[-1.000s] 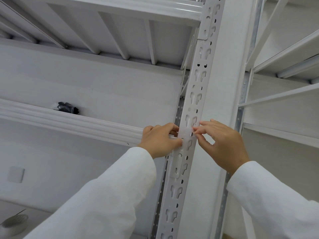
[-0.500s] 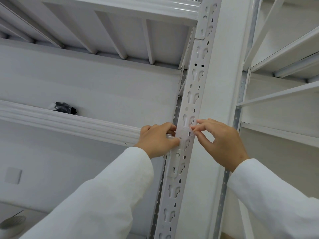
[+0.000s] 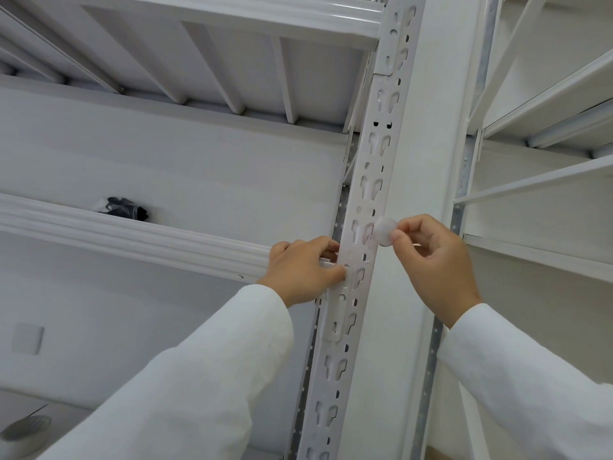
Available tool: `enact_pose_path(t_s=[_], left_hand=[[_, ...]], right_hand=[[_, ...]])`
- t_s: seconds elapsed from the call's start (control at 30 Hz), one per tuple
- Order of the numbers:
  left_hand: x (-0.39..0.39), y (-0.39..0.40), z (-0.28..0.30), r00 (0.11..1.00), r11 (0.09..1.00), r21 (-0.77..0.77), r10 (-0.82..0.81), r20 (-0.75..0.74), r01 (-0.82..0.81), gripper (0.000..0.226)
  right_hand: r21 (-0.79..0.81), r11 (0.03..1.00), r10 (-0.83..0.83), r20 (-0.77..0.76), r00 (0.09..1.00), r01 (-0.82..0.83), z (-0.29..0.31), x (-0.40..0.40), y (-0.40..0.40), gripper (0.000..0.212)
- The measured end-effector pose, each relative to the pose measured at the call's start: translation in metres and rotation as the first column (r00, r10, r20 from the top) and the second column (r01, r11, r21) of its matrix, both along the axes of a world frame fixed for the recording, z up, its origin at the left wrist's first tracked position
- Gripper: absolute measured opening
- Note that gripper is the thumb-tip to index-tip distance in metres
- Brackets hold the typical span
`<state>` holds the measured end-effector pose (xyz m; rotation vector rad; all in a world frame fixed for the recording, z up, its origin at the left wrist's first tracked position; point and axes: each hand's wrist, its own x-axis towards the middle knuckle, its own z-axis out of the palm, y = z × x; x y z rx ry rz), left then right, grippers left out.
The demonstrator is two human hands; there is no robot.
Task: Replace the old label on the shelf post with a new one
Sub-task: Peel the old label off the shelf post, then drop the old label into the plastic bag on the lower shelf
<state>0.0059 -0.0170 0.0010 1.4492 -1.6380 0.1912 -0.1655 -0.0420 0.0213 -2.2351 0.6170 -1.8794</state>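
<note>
White metal shelving fills the view, with the slotted shelf post (image 3: pixel 360 234) running up the middle. At about 3 o'clock from the post's centre, the right hand (image 3: pixel 434 260) pinches a small round translucent label (image 3: pixel 384 231) between thumb and forefinger, at the post's edge. The left hand (image 3: pixel 305 270) grips the post (fingers curled around its left side). I cannot tell whether this label is the old one or the new one, so how much remains is unclear.

This is looking like a storeroom. Tall white metal shelves (image 3: pixel 205 44) are standing side by side, held up by a post (image 3: pixel 361 207) full of little slots. A dark bundle (image 3: pixel 124 209) is lying on one shelf near its front edge. White sleeves (image 3: pixel 185 376) like a work coat are showing.
</note>
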Motion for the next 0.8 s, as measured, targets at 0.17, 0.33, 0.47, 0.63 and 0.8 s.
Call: enact_pose_path(t_s=[0.17, 0.33, 0.47, 0.63, 0.8], left_hand=[[0.003, 0.012, 0.001, 0.962, 0.978, 0.061, -0.185, -0.2, 0.2, 0.029], [0.022, 0.043, -0.013, 0.763, 0.915, -0.173, -0.399, -0.509, 0.364, 0.015], [0.04, 0.067, -0.047, 0.704, 0.931, -0.239, -0.366, -0.609, 0.277, 0.015], [0.073, 0.084, -0.086, 0.674, 0.94, -0.219, -0.339, -0.656, 0.261, 0.017], [0.122, 0.097, -0.121, 0.68, 0.973, -0.064, -0.2, -0.705, 0.22, 0.019]], right_hand=[[0.162, 0.985, 0.073, -0.093, 0.993, -0.058, 0.002, 0.01, 0.006, 0.011], [0.34, 0.92, 0.261, -0.155, 0.953, -0.197, 0.007, 0.028, 0.017, 0.016], [0.516, 0.801, 0.473, -0.233, 0.85, -0.304, -0.006, 0.052, 0.032, 0.014], [0.557, 0.787, 0.525, -0.378, 0.763, -0.265, -0.044, 0.101, 0.04, 0.012], [0.696, 0.664, 0.653, -0.361, 0.666, -0.275, -0.085, 0.155, 0.041, 0.007]])
